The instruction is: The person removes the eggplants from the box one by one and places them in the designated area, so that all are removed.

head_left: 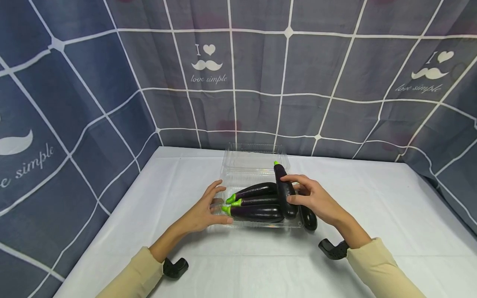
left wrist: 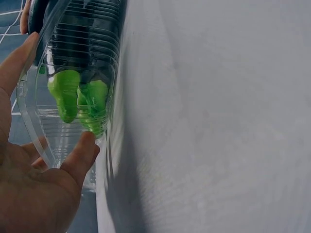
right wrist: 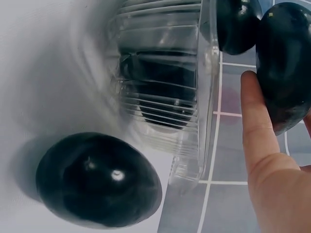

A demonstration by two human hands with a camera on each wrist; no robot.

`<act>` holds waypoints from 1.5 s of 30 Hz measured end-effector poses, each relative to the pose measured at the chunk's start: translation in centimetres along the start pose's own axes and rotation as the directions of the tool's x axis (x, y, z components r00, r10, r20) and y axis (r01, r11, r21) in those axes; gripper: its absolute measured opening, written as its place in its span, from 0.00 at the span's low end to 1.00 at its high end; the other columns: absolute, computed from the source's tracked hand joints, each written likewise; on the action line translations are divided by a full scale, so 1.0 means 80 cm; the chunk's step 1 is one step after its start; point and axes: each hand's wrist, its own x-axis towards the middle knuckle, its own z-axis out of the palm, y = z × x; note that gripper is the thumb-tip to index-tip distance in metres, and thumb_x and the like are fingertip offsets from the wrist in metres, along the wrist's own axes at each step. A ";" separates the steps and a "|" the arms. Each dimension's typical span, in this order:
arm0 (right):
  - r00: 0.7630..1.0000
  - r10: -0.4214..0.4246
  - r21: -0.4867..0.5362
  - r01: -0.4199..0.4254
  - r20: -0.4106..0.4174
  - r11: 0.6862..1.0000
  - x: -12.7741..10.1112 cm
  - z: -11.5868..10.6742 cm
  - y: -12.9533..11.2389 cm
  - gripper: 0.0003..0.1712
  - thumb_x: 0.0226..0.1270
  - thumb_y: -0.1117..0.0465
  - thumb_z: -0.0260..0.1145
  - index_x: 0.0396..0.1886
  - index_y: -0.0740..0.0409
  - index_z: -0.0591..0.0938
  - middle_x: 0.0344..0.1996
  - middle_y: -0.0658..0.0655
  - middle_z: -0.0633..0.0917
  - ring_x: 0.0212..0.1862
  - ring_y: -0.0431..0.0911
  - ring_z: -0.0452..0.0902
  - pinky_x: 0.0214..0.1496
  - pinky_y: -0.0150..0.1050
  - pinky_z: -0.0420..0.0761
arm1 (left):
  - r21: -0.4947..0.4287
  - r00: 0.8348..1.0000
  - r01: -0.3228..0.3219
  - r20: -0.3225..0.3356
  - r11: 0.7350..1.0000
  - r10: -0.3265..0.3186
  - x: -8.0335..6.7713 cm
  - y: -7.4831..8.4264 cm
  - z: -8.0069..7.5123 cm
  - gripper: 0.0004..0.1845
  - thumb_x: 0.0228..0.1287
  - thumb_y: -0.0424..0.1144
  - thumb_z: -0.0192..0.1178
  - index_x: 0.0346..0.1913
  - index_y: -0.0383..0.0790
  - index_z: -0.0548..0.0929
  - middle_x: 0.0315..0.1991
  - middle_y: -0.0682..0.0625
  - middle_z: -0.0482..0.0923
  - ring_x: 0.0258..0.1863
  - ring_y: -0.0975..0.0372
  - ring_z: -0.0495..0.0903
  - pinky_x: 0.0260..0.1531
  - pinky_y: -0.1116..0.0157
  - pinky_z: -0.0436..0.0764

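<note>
My right hand point(head_left: 314, 198) grips a dark purple eggplant point(head_left: 284, 186) between thumb and fingers. That eggplant points away from me, green tip at the far end, above the right part of a clear plastic clamshell container point(head_left: 253, 225). Three eggplants point(head_left: 257, 213) lie side by side in the container, green stems to the left. Around the container's left end, my left hand point(head_left: 199, 213) holds it, thumb point(left wrist: 80, 158) against the near side and fingers towards the far side. Another eggplant point(right wrist: 99, 179) lies on the table just right of the container.
The container's ribbed lid point(head_left: 257, 159) lies folded open at the back. A white cloth point(head_left: 242, 265) covers the table. Grey curtains point(head_left: 257, 111) with white grid lines stand behind and at both sides. A black device point(head_left: 175, 268) sits at each wrist.
</note>
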 end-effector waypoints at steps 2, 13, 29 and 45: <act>1.000 -0.001 0.008 0.001 -0.004 1.000 -0.001 -0.001 0.000 0.29 0.63 0.61 0.69 0.65 0.49 0.76 0.64 0.56 0.71 0.56 0.59 0.73 0.55 0.53 0.73 | -0.003 1.000 0.005 -0.001 1.000 -0.005 -0.001 0.000 0.000 0.53 0.54 0.46 0.76 0.76 0.37 0.53 0.78 0.51 0.35 0.69 0.43 0.61 0.65 0.45 0.64; 0.999 -0.018 0.011 0.018 -0.032 1.000 -0.005 -0.007 0.002 0.29 0.64 0.63 0.67 0.65 0.55 0.76 0.61 0.58 0.72 0.55 0.58 0.72 0.51 0.46 0.76 | -0.008 1.000 0.016 -0.002 1.000 -0.016 0.000 0.000 0.000 0.54 0.55 0.45 0.75 0.77 0.39 0.51 0.79 0.50 0.34 0.70 0.43 0.59 0.65 0.44 0.63; 0.997 0.014 -0.047 -0.017 -0.078 0.999 -0.023 -0.027 0.016 0.29 0.66 0.63 0.67 0.67 0.54 0.75 0.62 0.56 0.73 0.61 0.57 0.66 0.58 0.53 0.69 | -0.011 1.000 0.012 0.001 1.000 -0.012 0.001 0.001 0.000 0.55 0.55 0.45 0.75 0.78 0.41 0.48 0.78 0.49 0.36 0.70 0.43 0.59 0.66 0.44 0.62; 0.994 0.058 -0.072 -0.065 -0.097 0.995 -0.043 -0.045 0.029 0.28 0.68 0.63 0.65 0.68 0.55 0.73 0.63 0.56 0.71 0.59 0.53 0.68 0.52 0.35 0.74 | -0.011 1.000 0.007 -0.007 1.000 -0.007 0.001 -0.003 0.000 0.53 0.54 0.45 0.75 0.76 0.38 0.53 0.78 0.50 0.35 0.70 0.43 0.59 0.65 0.44 0.63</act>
